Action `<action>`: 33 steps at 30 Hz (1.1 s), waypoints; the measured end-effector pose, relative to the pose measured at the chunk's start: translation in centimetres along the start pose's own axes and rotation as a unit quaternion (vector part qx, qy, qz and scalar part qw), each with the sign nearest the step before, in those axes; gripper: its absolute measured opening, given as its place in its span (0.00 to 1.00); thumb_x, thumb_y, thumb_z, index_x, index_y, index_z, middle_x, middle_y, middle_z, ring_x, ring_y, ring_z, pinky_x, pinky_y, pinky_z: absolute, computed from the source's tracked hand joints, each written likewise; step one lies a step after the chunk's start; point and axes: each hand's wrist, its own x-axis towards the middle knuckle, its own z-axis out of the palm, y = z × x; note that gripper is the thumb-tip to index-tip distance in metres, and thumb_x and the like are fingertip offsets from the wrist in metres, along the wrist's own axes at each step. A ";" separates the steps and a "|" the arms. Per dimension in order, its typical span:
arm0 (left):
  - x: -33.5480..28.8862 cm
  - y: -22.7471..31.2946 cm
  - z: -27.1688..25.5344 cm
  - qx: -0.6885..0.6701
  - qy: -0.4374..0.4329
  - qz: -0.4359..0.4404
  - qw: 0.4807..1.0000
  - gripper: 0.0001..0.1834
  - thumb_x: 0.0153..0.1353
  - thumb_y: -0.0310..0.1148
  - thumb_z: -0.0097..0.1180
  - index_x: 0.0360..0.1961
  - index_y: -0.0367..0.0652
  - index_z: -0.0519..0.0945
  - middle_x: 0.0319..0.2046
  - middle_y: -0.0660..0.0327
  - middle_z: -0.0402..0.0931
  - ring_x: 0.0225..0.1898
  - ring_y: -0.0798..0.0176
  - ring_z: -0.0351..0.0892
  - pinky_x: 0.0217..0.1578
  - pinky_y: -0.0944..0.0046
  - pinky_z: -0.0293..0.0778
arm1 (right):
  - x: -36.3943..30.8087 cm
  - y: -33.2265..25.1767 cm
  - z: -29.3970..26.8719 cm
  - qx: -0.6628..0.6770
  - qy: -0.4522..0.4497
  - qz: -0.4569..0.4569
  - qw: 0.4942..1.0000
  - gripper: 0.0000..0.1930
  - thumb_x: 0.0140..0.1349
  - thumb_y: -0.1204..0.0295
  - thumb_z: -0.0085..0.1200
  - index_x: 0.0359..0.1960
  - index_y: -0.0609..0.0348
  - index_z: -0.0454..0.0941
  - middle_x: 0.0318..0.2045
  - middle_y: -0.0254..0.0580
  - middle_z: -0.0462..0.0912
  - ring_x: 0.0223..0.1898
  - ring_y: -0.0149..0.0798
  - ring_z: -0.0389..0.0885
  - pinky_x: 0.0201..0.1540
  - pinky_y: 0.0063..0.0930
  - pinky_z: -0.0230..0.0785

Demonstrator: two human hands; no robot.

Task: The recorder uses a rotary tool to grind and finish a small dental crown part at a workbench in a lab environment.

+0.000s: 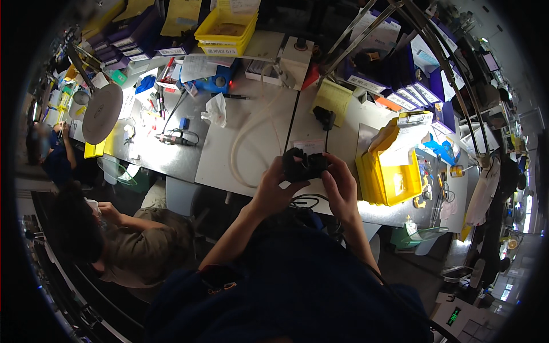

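Note:
Over the front part of the workbench (220, 154), both of my hands close around a lumpy black object (304, 164) whose exact kind I cannot make out. My left hand (273, 187) grips its left side, with the fingers partly hidden behind it. On the other side, the thumb and fingers of my right hand (341, 184) pinch the right edge. Just beyond lies a small printed slip of paper (309, 145). Farther back, a second small black part (324, 116) rests against a yellow sheet (337, 98), with a dark cable running from it toward my hands.
Right of my hands stand stacked yellow bins (393, 194) with papers. A pale tube (233, 155) curves across the bench at left, near crumpled tissue (215, 110) and a blue box (216, 81). A round lamp head (103, 114) overhangs the left. Another person (143, 246) sits at lower left.

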 end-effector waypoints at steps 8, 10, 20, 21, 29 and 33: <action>0.1 0.1 -0.5 0.035 -0.020 0.028 0.999 0.27 0.52 0.22 0.67 0.53 0.37 0.71 0.49 0.54 0.76 0.51 0.61 0.77 0.50 0.61 0.76 | -0.4 1.1 -0.4 -0.222 0.003 -0.131 0.966 0.25 0.59 0.81 0.54 0.60 0.62 0.69 0.33 0.50 0.79 0.30 0.43 0.79 0.35 0.30 0.71; 0.3 0.2 -1.1 0.099 -0.066 0.031 0.992 0.26 0.52 0.22 0.67 0.52 0.36 0.72 0.47 0.54 0.78 0.49 0.61 0.79 0.49 0.61 0.76 | -0.6 1.2 -0.6 -0.230 -0.004 -0.125 0.965 0.26 0.58 0.81 0.54 0.61 0.62 0.69 0.33 0.50 0.79 0.31 0.45 0.79 0.35 0.32 0.71; 0.9 -0.2 -0.6 0.122 -0.059 0.020 0.991 0.21 0.52 0.24 0.67 0.46 0.37 0.72 0.42 0.55 0.80 0.46 0.59 0.82 0.45 0.62 0.77 | -1.5 2.8 0.2 -0.286 0.034 -0.119 0.950 0.28 0.61 0.81 0.51 0.65 0.61 0.63 0.33 0.55 0.77 0.30 0.53 0.78 0.34 0.38 0.72; 1.0 -0.4 -0.7 0.143 -0.065 0.027 0.987 0.21 0.52 0.24 0.67 0.46 0.37 0.72 0.41 0.55 0.80 0.46 0.57 0.82 0.45 0.61 0.77 | -1.5 2.9 0.1 -0.286 0.033 -0.118 0.950 0.28 0.61 0.81 0.51 0.65 0.61 0.63 0.33 0.55 0.77 0.30 0.53 0.78 0.34 0.38 0.72; 1.0 -0.8 0.1 0.183 -0.045 0.041 0.981 0.20 0.52 0.22 0.66 0.45 0.37 0.71 0.39 0.51 0.80 0.44 0.47 0.82 0.43 0.60 0.76 | -0.9 3.2 -0.2 -0.310 -0.017 -0.130 0.942 0.29 0.62 0.79 0.50 0.66 0.67 0.58 0.31 0.58 0.76 0.29 0.57 0.78 0.33 0.42 0.71; 1.4 -0.6 -0.2 0.151 -0.040 0.053 0.986 0.20 0.50 0.21 0.66 0.41 0.39 0.69 0.35 0.49 0.78 0.40 0.45 0.81 0.38 0.55 0.75 | 0.1 2.7 -1.3 -0.308 -0.043 -0.117 0.943 0.25 0.65 0.76 0.48 0.64 0.66 0.61 0.32 0.58 0.76 0.30 0.57 0.78 0.33 0.43 0.71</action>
